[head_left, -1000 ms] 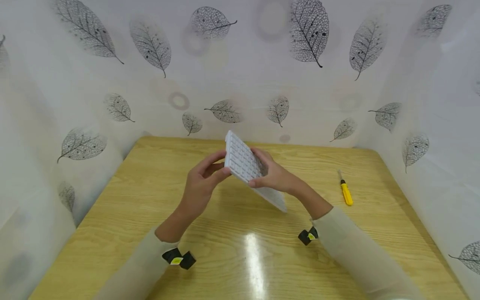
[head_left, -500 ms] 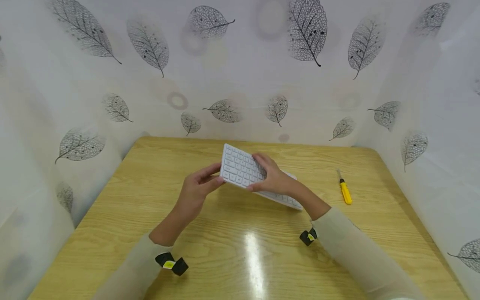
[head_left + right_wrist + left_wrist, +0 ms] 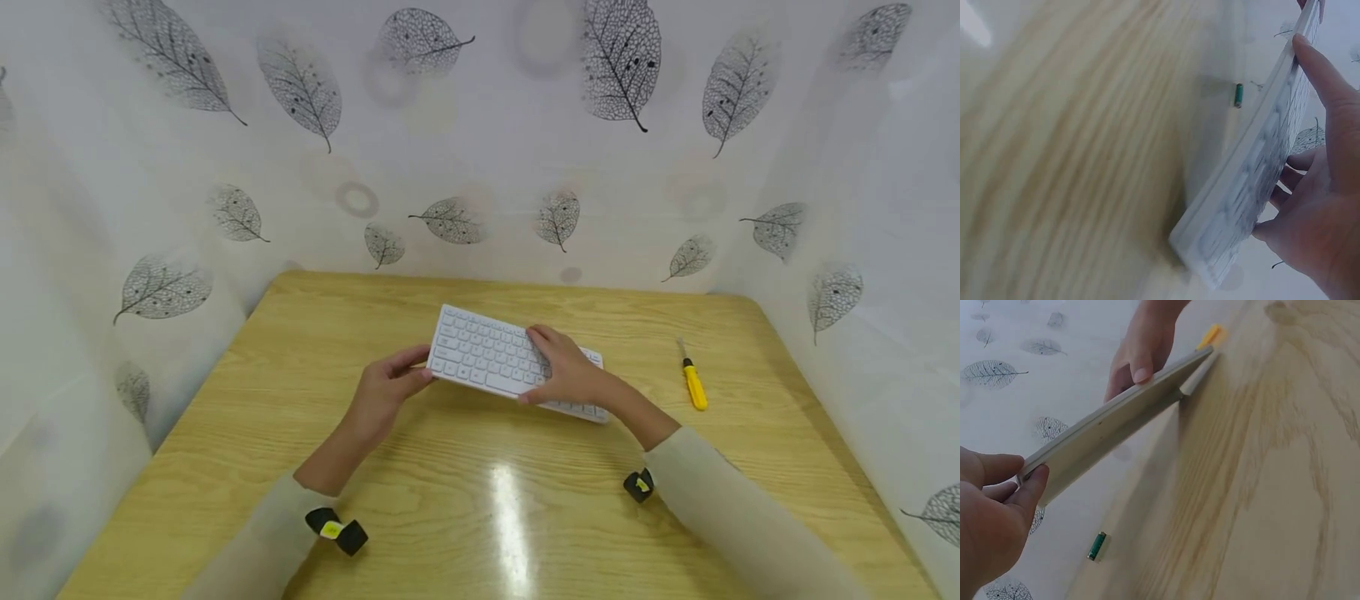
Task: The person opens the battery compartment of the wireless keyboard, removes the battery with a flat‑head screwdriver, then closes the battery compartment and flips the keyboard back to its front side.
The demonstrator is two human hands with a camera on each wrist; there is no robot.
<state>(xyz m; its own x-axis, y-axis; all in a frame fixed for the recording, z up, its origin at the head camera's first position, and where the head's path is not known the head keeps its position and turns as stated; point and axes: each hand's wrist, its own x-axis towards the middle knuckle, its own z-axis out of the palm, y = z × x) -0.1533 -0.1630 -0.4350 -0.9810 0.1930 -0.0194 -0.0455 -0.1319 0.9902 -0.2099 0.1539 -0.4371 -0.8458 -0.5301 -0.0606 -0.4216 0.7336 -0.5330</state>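
Observation:
A white keyboard (image 3: pixel 483 354) is held above the table with its keys facing up, its left end raised higher than its right. My left hand (image 3: pixel 378 396) pinches that left end between thumb and fingers. My right hand (image 3: pixel 573 371) grips across the keyboard right of its middle, thumb at the front edge and fingers at the back edge. In the left wrist view the pale underside (image 3: pixel 1110 428) shows. Whether the lower right end touches the table cannot be told. A green battery (image 3: pixel 1097 546) lies beneath; in the head view the keyboard hides it.
A screwdriver (image 3: pixel 694 383) with a yellow handle lies at the right of the wooden table (image 3: pixel 420 517). Leaf-patterned white cloth (image 3: pixel 480 150) stands around the back and sides. Small black cameras (image 3: pixel 337 532) are strapped to both wrists.
The keyboard has turned from a steep tilt to a flatter one, keys now facing up. Its left end has come down with my left hand, and my right hand has shifted slightly right and down.

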